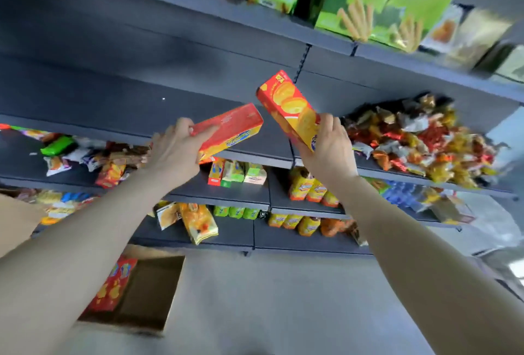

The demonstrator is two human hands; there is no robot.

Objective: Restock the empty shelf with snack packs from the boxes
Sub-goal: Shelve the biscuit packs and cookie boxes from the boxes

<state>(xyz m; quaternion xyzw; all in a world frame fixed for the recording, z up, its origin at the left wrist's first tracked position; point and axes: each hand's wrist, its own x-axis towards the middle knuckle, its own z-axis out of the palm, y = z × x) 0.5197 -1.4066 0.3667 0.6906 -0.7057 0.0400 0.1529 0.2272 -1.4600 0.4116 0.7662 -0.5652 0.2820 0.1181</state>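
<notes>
Two bare forearms are reaching up from the near edge, the left hand (175, 153) gripping a flat biscuit pack (231, 129) and the right hand (333, 150) gripping a tilted biscuit pack (287, 106), both hovering just before the bare grey shelf (269, 144), high above an open carton (167, 298) on the floor.

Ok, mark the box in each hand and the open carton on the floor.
Left box (231, 124): head view, red top face.
Right box (286, 102): head view, printed front face.
Carton (153, 289): head view, brown inner wall.
</notes>
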